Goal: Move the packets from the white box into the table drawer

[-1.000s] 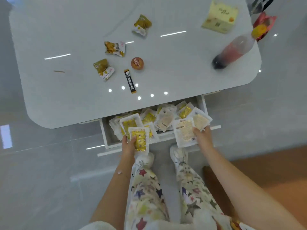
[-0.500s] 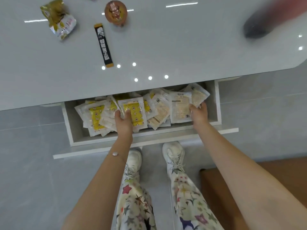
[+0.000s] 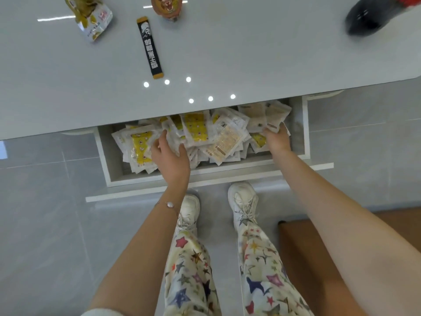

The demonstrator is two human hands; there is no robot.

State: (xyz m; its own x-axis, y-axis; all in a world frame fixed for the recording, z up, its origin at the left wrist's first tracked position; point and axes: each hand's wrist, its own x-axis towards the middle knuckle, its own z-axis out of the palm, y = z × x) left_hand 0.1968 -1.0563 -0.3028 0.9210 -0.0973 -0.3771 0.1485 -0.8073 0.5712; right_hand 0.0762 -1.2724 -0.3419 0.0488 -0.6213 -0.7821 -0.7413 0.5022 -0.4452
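Both hands are down in the open drawer (image 3: 109, 160), which sticks out from under the white surface (image 3: 227, 53). The drawer is full of flat packets (image 3: 223, 142), some yellow and some pale, lying in a messy pile on top of each other.

The left hand (image 3: 170, 156) rests on the pile near the middle. Its fingers (image 3: 182, 150) are spread and curled over the packets, more like pressing or pushing than pinching. The right hand (image 3: 276, 140) is at the right end of the drawer. Its grip looks closed on a couple of pale packets at the back corner (the fingertips are hidden, so I cannot be sure).

The white box is not in view. So this looks like the dropping-off step: the packets are in the drawer and the hands are patting them into place.

Next, I think the hands need to let go and lift out without dragging any packets over the drawer's front wall.

On the surface lie a black stick pack (image 3: 150, 47), a gold snack bag (image 3: 90, 17), a round brown thing (image 3: 167, 5) and a dark bottle (image 3: 369, 17).
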